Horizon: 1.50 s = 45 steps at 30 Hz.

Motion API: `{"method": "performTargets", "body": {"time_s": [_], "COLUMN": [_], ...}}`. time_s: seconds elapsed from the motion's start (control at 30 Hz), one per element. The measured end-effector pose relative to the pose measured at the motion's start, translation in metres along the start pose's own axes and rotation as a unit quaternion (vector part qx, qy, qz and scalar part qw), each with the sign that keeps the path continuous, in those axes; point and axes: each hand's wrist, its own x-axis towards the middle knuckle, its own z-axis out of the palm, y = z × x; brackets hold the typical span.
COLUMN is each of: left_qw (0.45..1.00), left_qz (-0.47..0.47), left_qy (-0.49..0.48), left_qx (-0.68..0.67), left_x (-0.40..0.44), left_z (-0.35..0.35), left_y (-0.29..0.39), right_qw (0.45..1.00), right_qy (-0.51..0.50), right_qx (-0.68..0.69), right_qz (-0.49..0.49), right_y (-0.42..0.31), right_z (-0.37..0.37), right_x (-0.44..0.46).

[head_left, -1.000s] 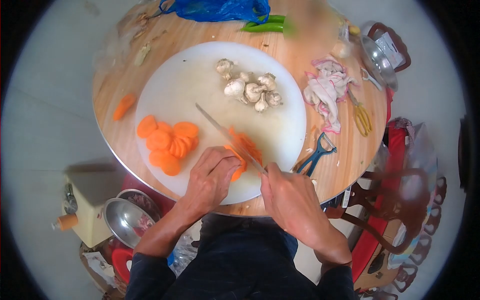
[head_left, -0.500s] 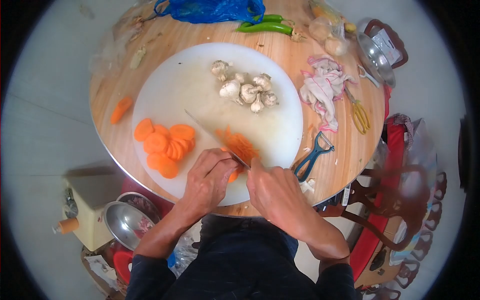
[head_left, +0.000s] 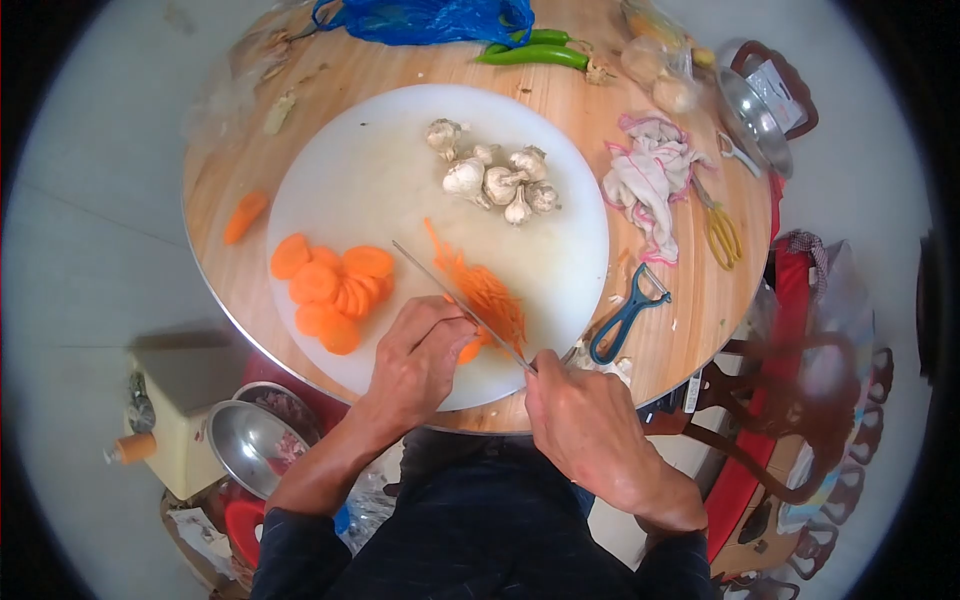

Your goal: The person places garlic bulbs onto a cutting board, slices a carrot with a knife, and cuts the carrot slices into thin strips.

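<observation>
My right hand is closed round the handle of a kitchen knife, whose thin blade slants up and left over the round white cutting board. The curled fingers of my left hand press on carrot slices close beside the blade; the fingers partly cover them. Just right of the knife lies a heap of carrot shreds. Round carrot slices overlap in a pile to the left of my left hand. Several garlic bulbs sit on the far part of the board.
Right of the board are a blue peeler, a crumpled cloth and yellow-handled scissors. A carrot piece lies at the table's left. Green peppers and a blue plastic bag are at the back. Metal bowls stand below left.
My right hand has drawn the knife right and slightly toward me. More carrot shreds show, some spread farther up the board. My left hand stays in nearly the same place.
</observation>
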Motion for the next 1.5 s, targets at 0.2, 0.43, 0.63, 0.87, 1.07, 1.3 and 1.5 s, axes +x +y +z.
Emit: {"method": "performTargets", "body": {"time_s": [0.2, 0.43, 0.63, 0.87, 1.07, 1.3, 1.5], "left_qw": [1.000, 1.000, 0.996, 0.998, 0.998, 0.999, 0.998], "left_qz": [0.007, 0.010, 0.025, -0.011, -0.040, -0.044, -0.012], "left_qy": [-0.002, -0.001, -0.078, -0.061, 0.003, 0.008, 0.028], "left_qx": [0.001, 0.002, 0.023, 0.010, 0.047, 0.022, 0.056], "left_x": [0.001, 0.000, 0.004, -0.010, -0.013, -0.005, 0.001], "left_z": [0.000, 0.000, -0.019, -0.004, 0.017, 0.012, 0.013], "left_y": [0.000, 0.000, 0.004, 0.005, 0.014, 0.019, 0.012], "right_qw": [1.000, 1.000, 1.000, 0.998, 0.997, 0.994, 0.994], "right_qy": [-0.021, 0.013, 0.013, 0.034, 0.078, 0.105, 0.098], "right_qx": [0.007, -0.008, -0.004, 0.040, -0.011, 0.015, 0.025], "right_qz": [0.001, 0.006, 0.004, 0.022, 0.001, -0.017, -0.042], "right_y": [0.003, -0.001, 0.012, 0.019, 0.037, 0.040, 0.037], "right_z": [0.012, 0.022, 0.016, 0.011, 0.011, 0.005, 0.003], "right_x": [0.019, 0.040, 0.024, 0.010, 0.018, 0.021, 0.012]}}
